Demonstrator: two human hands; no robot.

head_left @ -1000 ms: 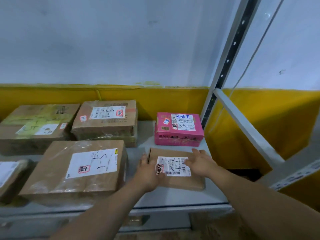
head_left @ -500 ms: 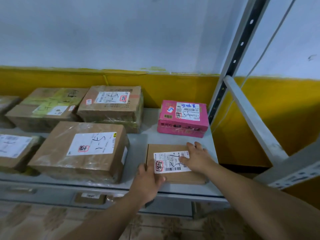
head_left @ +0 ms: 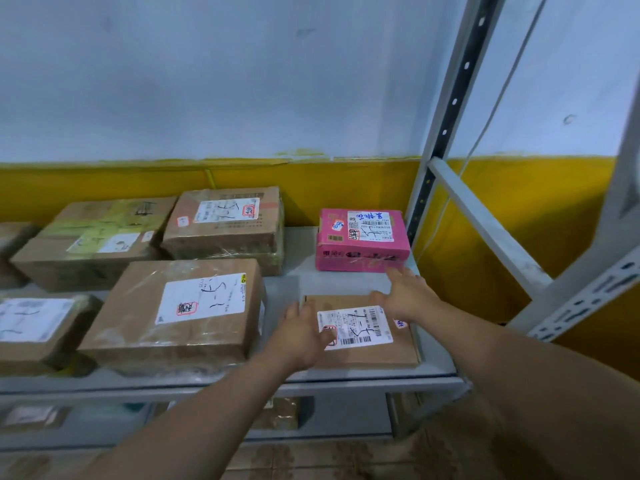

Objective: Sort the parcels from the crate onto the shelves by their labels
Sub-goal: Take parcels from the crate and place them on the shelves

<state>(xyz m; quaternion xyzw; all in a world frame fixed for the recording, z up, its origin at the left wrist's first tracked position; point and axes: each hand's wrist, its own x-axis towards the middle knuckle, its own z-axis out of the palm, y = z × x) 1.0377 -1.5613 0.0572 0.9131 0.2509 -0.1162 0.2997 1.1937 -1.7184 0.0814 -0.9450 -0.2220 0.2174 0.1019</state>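
Two hands are reaching over the flat brown parcel (head_left: 381,353), which is lying at the front right corner of the grey shelf (head_left: 346,380), near the pink parcel (head_left: 360,245). The left hand (head_left: 301,336) is resting loose fingers on its left edge, thumb touching the white label (head_left: 362,323), clasping nothing. The right hand (head_left: 403,296) is spreading straight fingers over its far edge; contact is unclear.

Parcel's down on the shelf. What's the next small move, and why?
Probably lift both hands away. The flat parcel lies level on the shelf, in front of the pink box, label up. The left hand at its left edge and the right hand at its far edge are open, gripping nothing.
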